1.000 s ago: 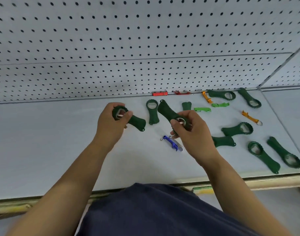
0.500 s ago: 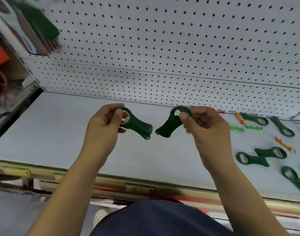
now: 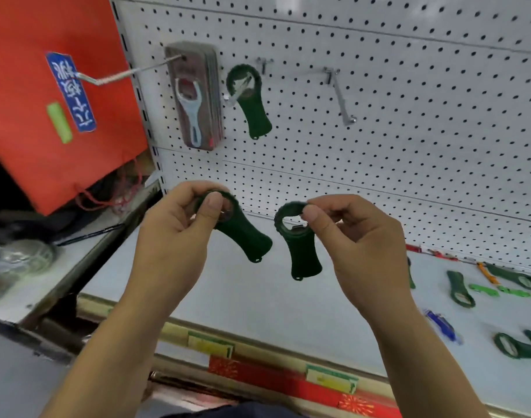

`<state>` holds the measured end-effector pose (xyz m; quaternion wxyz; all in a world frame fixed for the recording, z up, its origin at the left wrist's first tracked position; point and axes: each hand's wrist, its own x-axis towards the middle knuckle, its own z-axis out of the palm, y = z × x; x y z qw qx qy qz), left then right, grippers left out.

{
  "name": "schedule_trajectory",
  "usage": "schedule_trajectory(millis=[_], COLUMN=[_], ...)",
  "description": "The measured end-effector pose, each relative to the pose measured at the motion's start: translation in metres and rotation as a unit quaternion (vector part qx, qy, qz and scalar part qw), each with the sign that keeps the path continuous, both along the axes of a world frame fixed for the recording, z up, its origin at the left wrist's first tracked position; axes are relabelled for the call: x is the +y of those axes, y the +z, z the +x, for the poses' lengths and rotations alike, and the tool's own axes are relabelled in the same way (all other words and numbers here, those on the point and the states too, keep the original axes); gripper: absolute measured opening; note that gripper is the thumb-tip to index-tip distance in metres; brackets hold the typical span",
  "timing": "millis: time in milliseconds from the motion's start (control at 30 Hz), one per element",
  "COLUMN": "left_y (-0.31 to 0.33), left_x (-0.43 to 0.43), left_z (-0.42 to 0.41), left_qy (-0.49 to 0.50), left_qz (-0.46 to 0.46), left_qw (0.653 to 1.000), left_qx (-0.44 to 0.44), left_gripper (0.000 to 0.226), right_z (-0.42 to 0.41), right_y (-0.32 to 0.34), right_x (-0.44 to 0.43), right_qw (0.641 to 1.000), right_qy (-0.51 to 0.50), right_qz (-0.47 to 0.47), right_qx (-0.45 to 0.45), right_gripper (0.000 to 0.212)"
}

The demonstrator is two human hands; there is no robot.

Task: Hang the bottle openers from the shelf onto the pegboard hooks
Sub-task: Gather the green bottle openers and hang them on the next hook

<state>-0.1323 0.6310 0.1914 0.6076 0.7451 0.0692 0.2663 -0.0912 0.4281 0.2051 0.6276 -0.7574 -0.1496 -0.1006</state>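
My left hand (image 3: 176, 233) pinches the ring end of a dark green bottle opener (image 3: 243, 236), handle slanting down to the right. My right hand (image 3: 357, 239) pinches the ring of a second dark green bottle opener (image 3: 300, 245), handle hanging down. Both are held in front of the white pegboard (image 3: 409, 131), above the shelf (image 3: 258, 297). One green opener (image 3: 252, 101) hangs on a hook (image 3: 232, 96) up left. To its right an empty hook (image 3: 342, 98) sticks out. Several more green openers (image 3: 460, 288) lie on the shelf at the right.
A stack of carded openers (image 3: 197, 98) hangs on a long hook at the pegboard's left edge. A red bag (image 3: 47, 86) with a blue label hangs further left. Small orange, light green and blue openers (image 3: 442, 325) lie on the shelf at the right. Price labels (image 3: 330, 380) line the shelf's front edge.
The view has swung up and left, bringing the hooks and the red bag into sight. Both hands have risen with their openers; the right one's handle now hangs straight down.
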Motion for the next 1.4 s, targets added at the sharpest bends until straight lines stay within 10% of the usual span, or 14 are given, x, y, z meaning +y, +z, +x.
schedule_trajectory(millis=[533, 1400], left_y=[0.032, 0.049], left_x=[0.074, 0.095], left_z=[0.028, 0.035], left_qy=[-0.058, -0.137], left_qz=[0.04, 0.048], left_qw=[0.995, 0.986], left_qx=[-0.068, -0.083], left_gripper=[0.018, 0.023], right_z=[0.009, 0.122], right_y=[0.086, 0.092], right_x=[0.096, 0.11], right_qw=[0.983, 0.993], right_qy=[-0.05, -0.053], right_qz=[0.069, -0.052], right_qx=[-0.164, -0.089], right_gripper=[0.012, 0.004])
